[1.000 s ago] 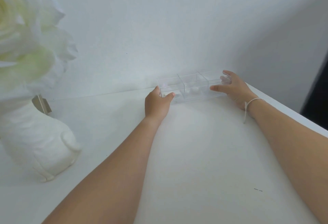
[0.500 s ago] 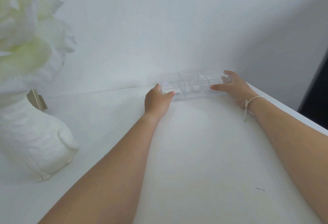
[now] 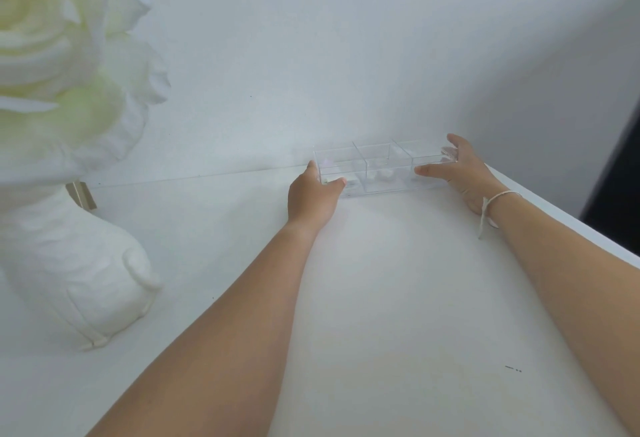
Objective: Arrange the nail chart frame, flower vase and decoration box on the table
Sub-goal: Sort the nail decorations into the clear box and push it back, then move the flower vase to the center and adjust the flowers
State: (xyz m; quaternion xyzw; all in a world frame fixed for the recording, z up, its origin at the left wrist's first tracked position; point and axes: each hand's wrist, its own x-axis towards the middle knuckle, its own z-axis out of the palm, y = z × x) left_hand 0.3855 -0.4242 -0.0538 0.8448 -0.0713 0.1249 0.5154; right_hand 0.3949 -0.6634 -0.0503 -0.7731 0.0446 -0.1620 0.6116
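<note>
A clear plastic decoration box (image 3: pixel 384 168) sits on the white table (image 3: pixel 398 298) at its far edge, close against the white wall (image 3: pixel 329 38). The box is long, split into compartments, with small pale items inside, too blurred to identify. The left hand (image 3: pixel 313 196) grasps the box's left end, thumb curled onto the front face and the remaining fingers hidden behind the corner. The right hand (image 3: pixel 457 168) grasps the right end, thumb stretched along the front face and fingers wrapped over the far top corner. A thin white cord (image 3: pixel 491 203) circles the right wrist, its loose end hanging down. Both forearms reach across the bare middle of the table. At the near left stands a white textured flower vase (image 3: pixel 76 270), well apart from the box. A large cream-white flower (image 3: pixel 59 56) fills the upper left corner and blocks that part of the wall. A small tan-edged object (image 3: pixel 81 194) shows just behind the vase, mostly hidden; cannot tell what it is. A tiny dark mark (image 3: pixel 512 368) lies on the table near the right forearm. No readable writing or label anywhere. A dark strip (image 3: pixel 616 177) borders the right edge beyond the table.
</note>
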